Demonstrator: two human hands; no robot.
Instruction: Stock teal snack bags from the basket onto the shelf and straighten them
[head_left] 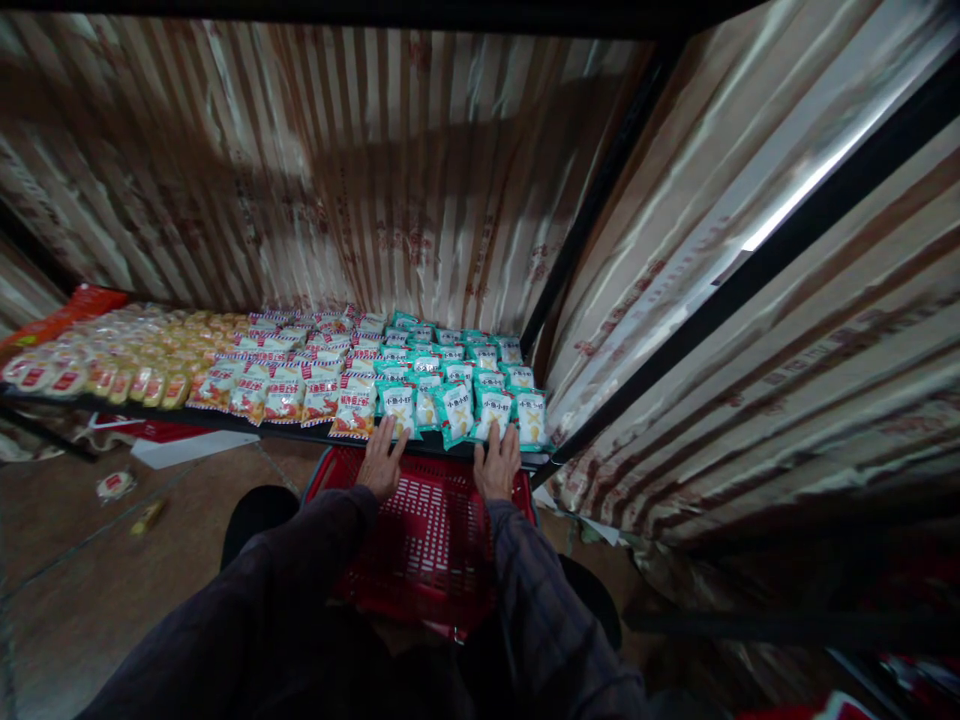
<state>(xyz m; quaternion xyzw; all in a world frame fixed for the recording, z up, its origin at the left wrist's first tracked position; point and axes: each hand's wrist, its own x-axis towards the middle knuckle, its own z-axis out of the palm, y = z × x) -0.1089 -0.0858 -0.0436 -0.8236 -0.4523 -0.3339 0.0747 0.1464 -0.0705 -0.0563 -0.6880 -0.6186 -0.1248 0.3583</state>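
Note:
My left hand [382,460] has its fingers spread and touches the lower edge of a teal snack bag [397,403] at the shelf's front. Farther right, my right hand [496,463] lies with fingers apart against another teal bag [494,408]. Neither hand holds anything. Teal bags stand in several rows on the black shelf [442,447]. Beside them on the left are rows of red-and-white bags [285,390]. Beneath my hands is a red plastic basket [431,530] with a perforated bottom; no goods show in it.
Yellow packs [146,385] and round white packs [45,372] fill the shelf's left part, near an orange bag [71,308]. One white pack [115,486] and a yellow piece [148,517] lie on the floor. Black posts and striped sheeting enclose the shelf.

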